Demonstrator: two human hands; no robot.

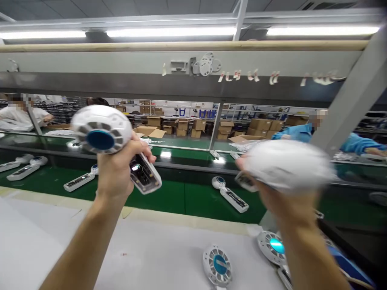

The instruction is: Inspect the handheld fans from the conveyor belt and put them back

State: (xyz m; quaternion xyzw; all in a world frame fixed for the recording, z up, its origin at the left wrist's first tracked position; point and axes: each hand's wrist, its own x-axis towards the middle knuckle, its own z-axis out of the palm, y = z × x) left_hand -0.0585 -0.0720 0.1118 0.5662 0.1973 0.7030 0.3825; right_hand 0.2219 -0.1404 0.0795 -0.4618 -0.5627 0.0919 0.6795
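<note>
Raised at the centre-left, my left hand (116,171) is closed around a white device (113,114) with a round vented head and a blue disc; its open handle shows dark electronics. On the right, my right hand (275,197) grips another white device (287,163), blurred by motion, its rounded side showing. Below them on the white table (151,245) lies a round vented head (217,264) with a blue centre. Beside my right forearm rests a further device (272,246) with a lit cyan centre.
A green conveyor (172,197) crosses behind the table, carrying several devices, one of them (231,195) between my hands. A slanted metal post (353,80) stands at right. Beyond are cardboard boxes (260,125), a person in blue (302,131) and a person in white (38,112).
</note>
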